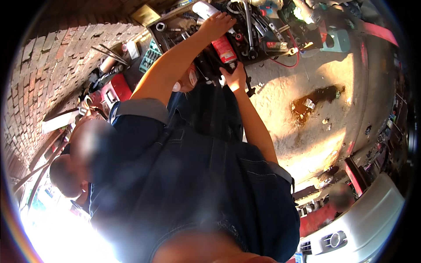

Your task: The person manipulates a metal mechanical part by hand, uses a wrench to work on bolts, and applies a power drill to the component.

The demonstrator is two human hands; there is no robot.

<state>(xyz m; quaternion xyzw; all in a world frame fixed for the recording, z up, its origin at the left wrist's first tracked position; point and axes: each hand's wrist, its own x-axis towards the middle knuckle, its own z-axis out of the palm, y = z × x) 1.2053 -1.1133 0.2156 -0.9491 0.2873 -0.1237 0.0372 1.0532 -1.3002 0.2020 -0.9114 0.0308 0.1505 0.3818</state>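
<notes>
While wrenches [249, 26] lie at one o'clock, seemingly for easy reach, we list one red can [224, 49] at twelve, right hand [235, 78] at its near end, left hand [217, 25] beyond, both grips indiscernible.

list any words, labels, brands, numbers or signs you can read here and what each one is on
No text is clear enough to quote.
Red can at the right hand: pale print on its side, too small and blurred to read.
Small red-marked item among the tools: marking too small to read.
Silver vehicle at lower right: no readable lettering.
</notes>
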